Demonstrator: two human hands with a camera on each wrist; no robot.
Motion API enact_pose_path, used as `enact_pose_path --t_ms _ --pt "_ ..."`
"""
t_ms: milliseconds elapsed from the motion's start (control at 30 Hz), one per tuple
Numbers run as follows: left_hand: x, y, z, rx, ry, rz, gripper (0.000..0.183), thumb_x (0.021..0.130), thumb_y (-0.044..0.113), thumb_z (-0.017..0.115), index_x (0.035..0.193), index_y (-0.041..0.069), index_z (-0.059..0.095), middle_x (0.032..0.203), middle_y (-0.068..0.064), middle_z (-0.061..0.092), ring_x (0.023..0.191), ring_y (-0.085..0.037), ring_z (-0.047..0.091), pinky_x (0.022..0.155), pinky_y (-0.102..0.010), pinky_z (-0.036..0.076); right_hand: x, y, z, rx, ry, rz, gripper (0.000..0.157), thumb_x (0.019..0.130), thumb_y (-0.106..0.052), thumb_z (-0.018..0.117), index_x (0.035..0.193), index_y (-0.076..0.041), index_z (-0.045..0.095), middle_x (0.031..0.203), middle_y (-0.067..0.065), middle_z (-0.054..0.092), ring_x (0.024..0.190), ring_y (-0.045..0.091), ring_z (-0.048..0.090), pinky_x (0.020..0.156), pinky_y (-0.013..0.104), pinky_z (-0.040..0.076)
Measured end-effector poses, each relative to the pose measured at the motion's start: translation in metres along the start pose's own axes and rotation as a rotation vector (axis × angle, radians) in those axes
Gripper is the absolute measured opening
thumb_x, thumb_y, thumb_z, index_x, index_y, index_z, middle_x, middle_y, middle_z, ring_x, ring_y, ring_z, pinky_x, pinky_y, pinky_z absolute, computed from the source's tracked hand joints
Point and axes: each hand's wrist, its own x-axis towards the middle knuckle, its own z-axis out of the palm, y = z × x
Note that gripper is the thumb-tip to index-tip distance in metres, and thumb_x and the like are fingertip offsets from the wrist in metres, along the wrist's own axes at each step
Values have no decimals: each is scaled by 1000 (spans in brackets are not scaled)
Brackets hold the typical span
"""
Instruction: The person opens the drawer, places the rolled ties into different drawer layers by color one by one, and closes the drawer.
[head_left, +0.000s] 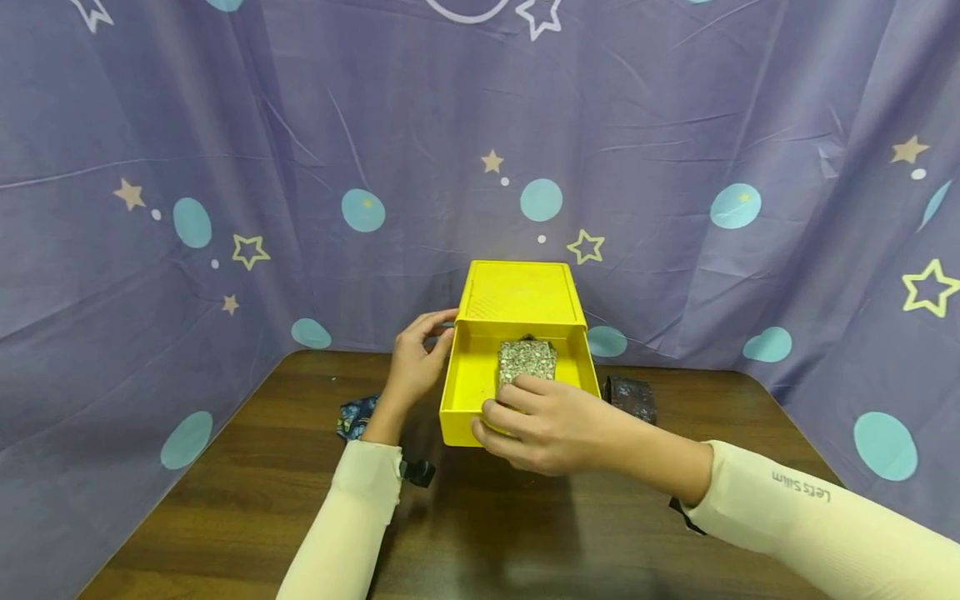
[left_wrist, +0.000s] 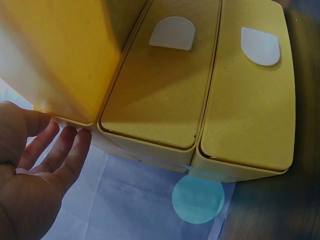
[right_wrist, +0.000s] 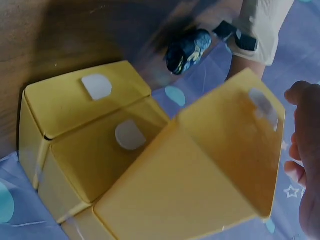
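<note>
A yellow drawer unit stands on the table with its top drawer pulled out toward me. Inside that drawer lies a green-and-cream speckled block-shaped item, perhaps folded cloth; its near end is hidden by my right hand. That hand is over the drawer's front rim, fingers loosely bent, fingertips close to the item. In the right wrist view a gap shows between thumb and fingers, with nothing visible in it. My left hand touches the unit's left side near the drawer opening, fingers extended along the edge.
Below the top drawer, two closed drawers bear white half-round tabs. A dark blue patterned cloth item lies left of the unit, beside my left forearm. A dark, rolled-looking item lies at right. A purple curtain surrounds the wooden table.
</note>
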Motion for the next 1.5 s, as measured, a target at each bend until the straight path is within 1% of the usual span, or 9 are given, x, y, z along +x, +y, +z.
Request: enact_pose_path --t_ms 133,333,433,667,833,1067,1300,1500 --pt "0 0 0 17 -2 -4 31 104 13 62 133 9 68 128 -10 65 111 -28 66 91 -48 59 1 -10 2 -22 1 -19 27 104 -18 48 117 -12 70 107 3 64 90 20 60 79 30 52" --pt "-1 0 1 33 3 -6 31 103 14 63 133 8 68 127 -10 66 110 -27 67 90 -44 59 -3 -23 9 -58 2 -45 28 104 -17 46 115 -13 72 106 3 65 90 19 60 77 30 51" --pt "-1 1 1 29 1 -3 31 103 14 63 133 8 68 128 -10 66 110 -27 67 90 -44 59 -7 -28 12 -60 8 -41 29 104 -16 45 112 -12 72 105 4 65 89 19 59 76 30 50" --pt "-1 2 1 16 -5 -31 31 103 12 63 133 9 68 128 -9 66 111 -26 67 92 -42 59 -13 -35 16 -76 8 -18 27 105 -13 44 106 -8 70 103 7 63 86 20 57 73 30 49" --pt "-2 2 0 23 1 -26 31 103 10 63 133 7 69 128 -10 66 110 -27 67 92 -42 59 -16 -38 16 -76 21 -11 27 105 -10 44 105 -7 71 103 8 64 85 20 57 73 29 49" --pt "-2 2 0 21 3 -15 31 103 10 63 133 7 68 127 -11 66 110 -27 67 91 -43 59 -18 -39 16 -82 5 -13 30 103 -5 42 102 -5 72 103 9 64 86 22 58 75 28 51" --pt "-1 3 0 17 -1 -19 31 103 10 62 133 6 68 128 -11 66 111 -27 67 93 -41 59 -19 -34 15 -101 8 -64 34 101 -3 39 97 -3 73 104 9 68 87 22 60 76 29 52" --pt "0 2 0 5 2 -10 31 103 9 62 133 6 68 128 -12 65 111 -29 67 92 -47 58 -18 -29 13 -98 10 -83 35 100 -2 39 97 -3 74 103 9 68 86 22 60 75 28 53"
